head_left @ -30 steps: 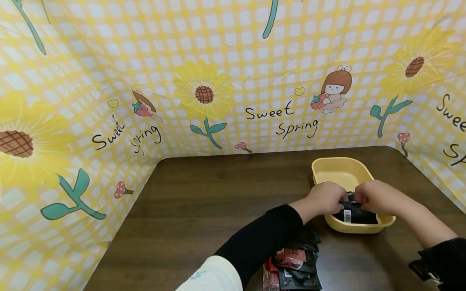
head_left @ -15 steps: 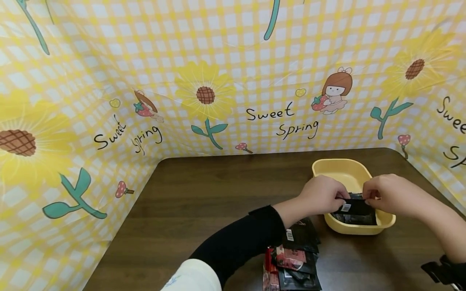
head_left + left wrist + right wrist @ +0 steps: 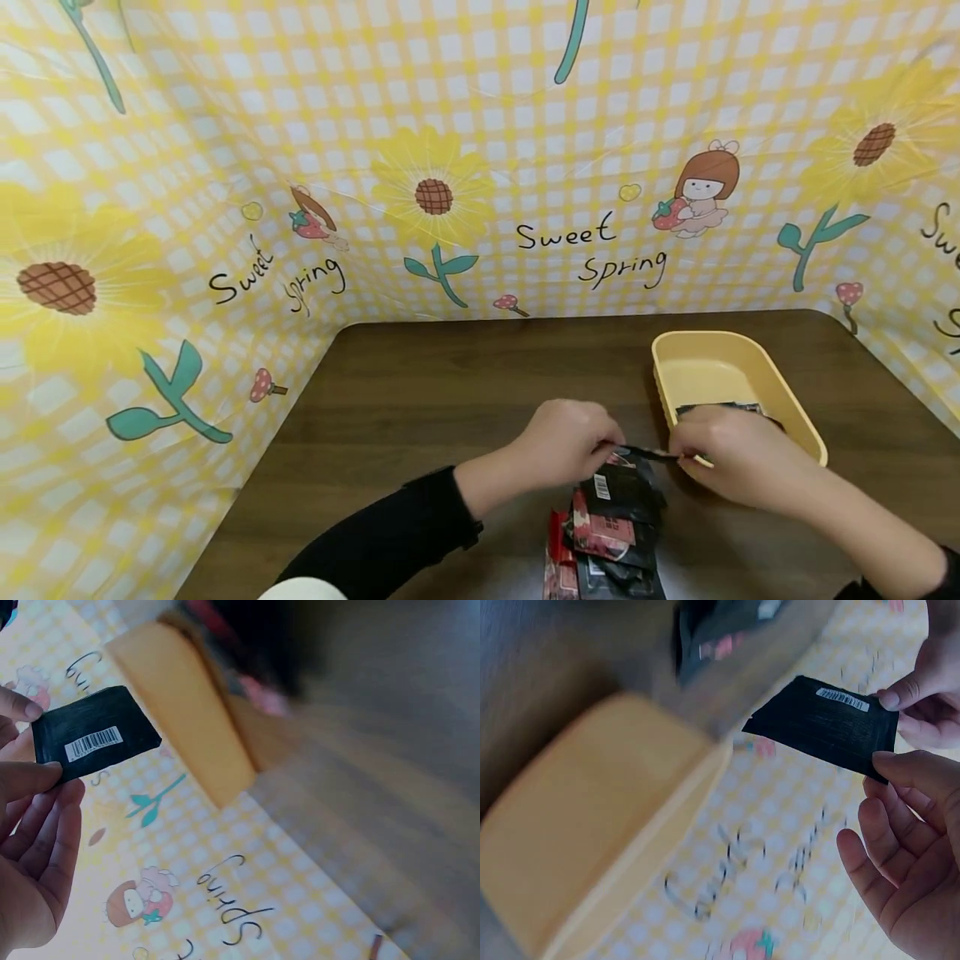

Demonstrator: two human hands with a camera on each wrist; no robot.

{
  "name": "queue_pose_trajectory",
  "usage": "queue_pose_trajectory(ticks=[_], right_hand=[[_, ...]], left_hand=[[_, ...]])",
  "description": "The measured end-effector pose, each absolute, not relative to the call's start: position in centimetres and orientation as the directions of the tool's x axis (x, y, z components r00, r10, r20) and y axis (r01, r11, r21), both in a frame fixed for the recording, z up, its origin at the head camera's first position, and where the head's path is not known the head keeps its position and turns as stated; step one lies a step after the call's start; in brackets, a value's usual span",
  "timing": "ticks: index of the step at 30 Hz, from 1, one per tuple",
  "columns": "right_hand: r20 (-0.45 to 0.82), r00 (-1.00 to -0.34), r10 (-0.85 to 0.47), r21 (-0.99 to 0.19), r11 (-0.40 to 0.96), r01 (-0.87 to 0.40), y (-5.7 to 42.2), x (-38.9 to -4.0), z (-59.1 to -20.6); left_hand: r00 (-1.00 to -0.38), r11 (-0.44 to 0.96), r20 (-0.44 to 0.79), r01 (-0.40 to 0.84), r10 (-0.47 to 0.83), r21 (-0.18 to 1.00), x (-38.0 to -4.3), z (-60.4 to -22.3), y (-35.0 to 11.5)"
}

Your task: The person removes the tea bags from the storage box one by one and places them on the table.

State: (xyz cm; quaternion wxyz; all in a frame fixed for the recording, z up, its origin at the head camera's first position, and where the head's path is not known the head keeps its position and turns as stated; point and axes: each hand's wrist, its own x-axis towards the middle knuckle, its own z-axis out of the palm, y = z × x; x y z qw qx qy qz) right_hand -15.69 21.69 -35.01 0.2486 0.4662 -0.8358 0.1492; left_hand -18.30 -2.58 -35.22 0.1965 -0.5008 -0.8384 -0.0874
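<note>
Both hands pinch a flat black sachet, seen nearly edge-on in the head view. My left hand has its left end between thumb and fingers; my right hand grips the opposite end. In the right wrist view the sachet shows a white barcode label near one edge, and the same label faces the left wrist camera. Below and nearer me lies an overlapping pile of black and red sachets. A yellow plastic basin stands beyond my right hand, with dark sachets inside, partly hidden by that hand.
The dark wooden table extends left of the pile. A yellow checked cloth with flowers and lettering rises along the table's back and sides.
Both hands have moved left and towards me, away from the basin, carrying the black sachet out over the far end of the pile. The basin's far half is more exposed.
</note>
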Motion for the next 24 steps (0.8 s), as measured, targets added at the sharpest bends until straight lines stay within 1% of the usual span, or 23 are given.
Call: queue_pose_trajectory(ticks=[4, 7, 9, 12, 16, 18, 20, 24], right_hand=[[0.518, -0.415, -0.748, -0.033, 0.467, -0.884, 20.1, -15.1, -36.8], [0.488, -0.388, -0.782, -0.036, 0.426, -0.904, 19.2, -14.9, -37.9], [0.448, -0.375, -0.811, -0.059, 0.392, -0.918, 18.7, -14.7, -38.5], [0.399, -0.362, -0.843, -0.089, 0.357, -0.930, 18.2, -14.4, -39.3], [0.381, -0.313, -0.870, -0.078, 0.307, -0.949, 17.6, -14.0, -40.1], [0.365, -0.296, -0.883, -0.087, 0.284, -0.955, 17.4, -13.9, -40.3], [0.340, -0.292, -0.894, -0.119, 0.266, -0.956, 17.3, -13.9, -40.5], [0.295, -0.308, -0.904, -0.207, 0.254, -0.945, 17.4, -13.8, -40.9]], left_hand=[[-0.376, 0.445, 0.408, 0.891, 0.832, -0.086, -16.9, -36.7, -4.2], [-0.364, 0.418, 0.354, 0.904, 0.862, -0.088, -16.0, -37.5, -5.1], [-0.363, 0.399, 0.298, 0.914, 0.883, -0.069, -15.5, -37.9, -5.5], [-0.361, 0.370, 0.210, 0.929, 0.909, -0.008, -15.0, -38.4, -5.7], [-0.368, 0.368, 0.117, 0.930, 0.922, 0.023, -14.6, -38.8, -5.7], [-0.367, 0.368, 0.090, 0.930, 0.926, 0.000, -14.5, -39.0, -5.7], [-0.360, 0.362, 0.074, 0.932, 0.930, -0.024, -14.4, -39.3, -5.7], [-0.346, 0.351, 0.072, 0.934, 0.935, -0.066, -14.4, -39.7, -5.6]])
